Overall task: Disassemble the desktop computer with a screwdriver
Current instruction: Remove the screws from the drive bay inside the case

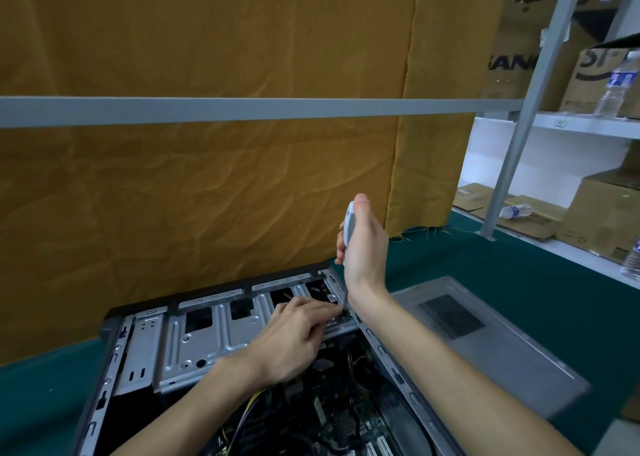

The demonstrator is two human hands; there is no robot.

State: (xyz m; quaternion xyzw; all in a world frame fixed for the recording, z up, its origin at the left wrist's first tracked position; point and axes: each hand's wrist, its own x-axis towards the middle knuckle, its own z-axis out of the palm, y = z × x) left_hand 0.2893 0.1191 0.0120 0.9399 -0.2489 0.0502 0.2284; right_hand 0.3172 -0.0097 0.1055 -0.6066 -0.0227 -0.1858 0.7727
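Note:
An open desktop computer case point(145, 344) lies on its side on the green table, its silver drive cage facing up and cables and the motherboard point(346, 424) showing below. My right hand point(363, 247) grips the white handle of a screwdriver point(349, 223), held upright, with its shaft reaching down to the right end of the drive cage. My left hand point(294, 338) rests on the cage, and its fingertips pinch around the screwdriver tip there. The tip itself is hidden by the fingers.
The removed grey side panel point(485, 344) with a mesh vent lies on the green table mat point(485, 258) to the right of the case. An ochre cloth hangs behind. White shelves at right hold cardboard boxes point(602, 213) and water bottles point(516, 211).

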